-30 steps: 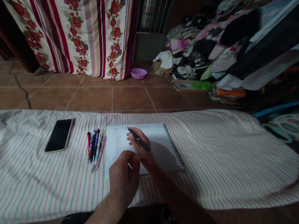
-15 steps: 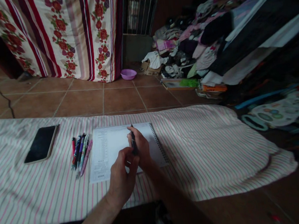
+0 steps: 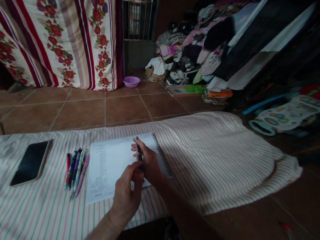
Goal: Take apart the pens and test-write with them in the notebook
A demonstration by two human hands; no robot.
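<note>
Black pen [image 3: 139, 151] sits upright in the right hand [image 3: 149, 162], fingers closed around its barrel, tip end pointing away from the body. The hand rests on the page.

Left hand [image 3: 126, 196]: fingers curled narrow, thumb and forefinger tips up against the pen's lower end, just beside the right hand. Whether they pinch it or only touch it cannot be told.

Both hands are over the spiral notebook [image 3: 108, 166], which lies open and flat with its wire binding along the right edge.

Surface: striped cloth [image 3: 222, 151], pink and green lines on white, spread over a brown tile floor [image 3: 80, 112]. Left of the notebook, a row of pens [image 3: 75, 169] lying side by side, just beside the page edge. Further left, a dark phone [image 3: 31, 162], screen up and unlit.

Room: floral curtain [image 3: 64, 38] with red stripes at back; a purple bowl [image 3: 131, 81] on the tiles at its foot; a metal grille [image 3: 138, 12]; a heap of clothes [image 3: 198, 48] to the right.

Writing: the left part of the page carries a printed table, too small to read.
</note>
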